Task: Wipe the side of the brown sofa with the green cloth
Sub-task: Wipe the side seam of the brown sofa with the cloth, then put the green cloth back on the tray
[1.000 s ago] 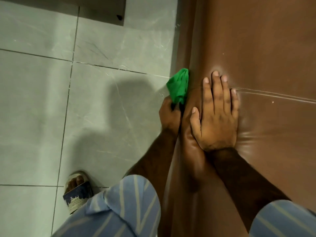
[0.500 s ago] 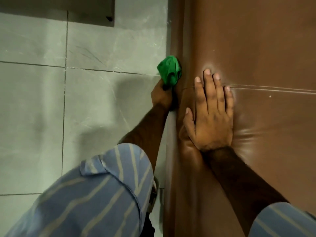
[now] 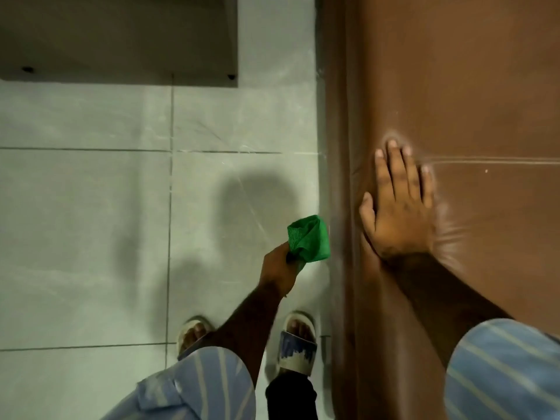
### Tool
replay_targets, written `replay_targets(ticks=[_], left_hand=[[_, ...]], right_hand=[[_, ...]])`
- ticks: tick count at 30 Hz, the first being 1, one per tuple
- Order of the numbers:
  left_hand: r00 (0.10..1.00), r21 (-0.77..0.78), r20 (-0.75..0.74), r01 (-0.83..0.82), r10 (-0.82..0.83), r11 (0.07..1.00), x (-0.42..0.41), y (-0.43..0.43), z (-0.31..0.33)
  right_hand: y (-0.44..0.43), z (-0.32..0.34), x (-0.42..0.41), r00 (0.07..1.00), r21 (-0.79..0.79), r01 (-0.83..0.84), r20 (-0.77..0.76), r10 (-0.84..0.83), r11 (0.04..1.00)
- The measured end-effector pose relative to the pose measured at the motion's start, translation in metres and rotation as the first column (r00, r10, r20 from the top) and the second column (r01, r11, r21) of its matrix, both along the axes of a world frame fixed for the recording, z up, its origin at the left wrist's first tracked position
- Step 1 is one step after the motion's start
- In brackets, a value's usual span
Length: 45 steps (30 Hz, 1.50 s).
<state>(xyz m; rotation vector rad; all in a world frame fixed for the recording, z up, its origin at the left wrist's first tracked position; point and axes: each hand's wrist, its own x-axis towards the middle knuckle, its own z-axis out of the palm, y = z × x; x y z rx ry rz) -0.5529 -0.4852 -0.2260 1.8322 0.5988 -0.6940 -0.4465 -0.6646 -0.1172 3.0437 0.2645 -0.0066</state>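
The brown sofa (image 3: 454, 86) fills the right half of the head view, its side face running down as a narrow vertical strip by the floor. My left hand (image 3: 277, 266) grips a bunched green cloth (image 3: 309, 239), which is low against the sofa's side edge; whether it touches the leather I cannot tell. My right hand (image 3: 397, 204) lies flat on the sofa's top surface, fingers spread, pressing creases into the leather near a seam.
Grey floor tiles (image 3: 91, 222) cover the left. A dark low piece of furniture (image 3: 121, 40) stands at the top left. My two feet in sandals (image 3: 298, 344) stand close to the sofa's base. Striped blue sleeves show at the bottom.
My left hand with the green cloth has slid down the sofa's side, from beside the right hand's fingertips to below its wrist level. The right hand stays pressed on top.
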Motion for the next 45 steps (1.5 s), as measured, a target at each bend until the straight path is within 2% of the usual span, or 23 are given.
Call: replay_targets(ticks=[3, 5, 8, 12, 17, 21, 26, 30, 34, 36, 40, 44, 45], left_hand=[[0.997, 0.048, 0.072, 0.0, -0.003, 0.999, 0.013, 0.055, 0.036], [0.994, 0.101, 0.106, 0.013, -0.024, 0.995, 0.022, 0.096, 0.065], [0.991, 0.156, 0.134, -0.006, -0.015, 0.988, 0.039, 0.161, 0.114], [0.978, 0.285, 0.206, -0.088, 0.029, 0.955, 0.095, 0.254, 0.191], [0.94, 0.496, 0.327, -0.08, -0.1, 0.864, 0.195, 0.336, 0.266], [0.898, 0.606, 0.378, -0.058, -0.224, 0.793, 0.275, 0.373, 0.295], [0.843, 0.736, 0.385, -0.034, -0.376, 0.676, 0.382, 0.406, 0.286], [0.829, 0.825, 0.289, 0.038, -0.479, 0.564, 0.465, 0.423, 0.253], [0.797, 0.859, 0.22, 0.116, -0.563, 0.499, 0.527, 0.434, 0.214], [0.789, 0.847, 0.176, 0.184, -0.589, 0.499, 0.539, 0.434, 0.193], [0.782, 0.773, 0.157, 0.282, -0.603, 0.568, 0.53, 0.432, 0.146], [0.776, 0.759, 0.259, 0.205, -0.576, 0.618, 0.505, 0.429, 0.12], [0.775, 0.76, 0.253, 0.212, -0.579, 0.615, 0.502, 0.428, 0.121]], right_hand=[[0.041, 0.013, -0.01, 0.976, -0.018, 0.192, -0.099, -0.193, 0.981], [0.076, 0.03, -0.014, 0.954, 0.012, 0.228, -0.204, -0.221, 0.974], [0.115, 0.064, -0.007, 0.952, 0.062, 0.097, -0.298, -0.074, 0.993], [0.161, 0.123, 0.062, 0.958, 0.167, 0.015, -0.283, 0.033, 0.986], [0.234, 0.188, 0.163, 0.968, 0.26, -0.08, -0.212, 0.138, 0.962], [0.279, 0.206, 0.232, 0.947, 0.307, -0.15, -0.23, 0.226, 0.94], [0.32, 0.175, 0.328, 0.913, 0.367, -0.141, -0.312, 0.264, 0.92], [0.343, 0.131, 0.388, 0.869, 0.394, -0.113, -0.406, 0.283, 0.912], [0.364, 0.081, 0.426, 0.831, 0.38, -0.126, -0.465, 0.307, 0.917], [0.372, 0.055, 0.433, 0.833, 0.384, -0.133, -0.456, 0.313, 0.914], [0.382, 0.011, 0.437, 0.838, 0.368, -0.142, -0.45, 0.309, 0.919], [0.384, -0.007, 0.428, 0.873, 0.299, -0.189, -0.386, 0.3, 0.935], [0.385, -0.006, 0.427, 0.866, 0.279, -0.179, -0.41, 0.286, 0.943]])
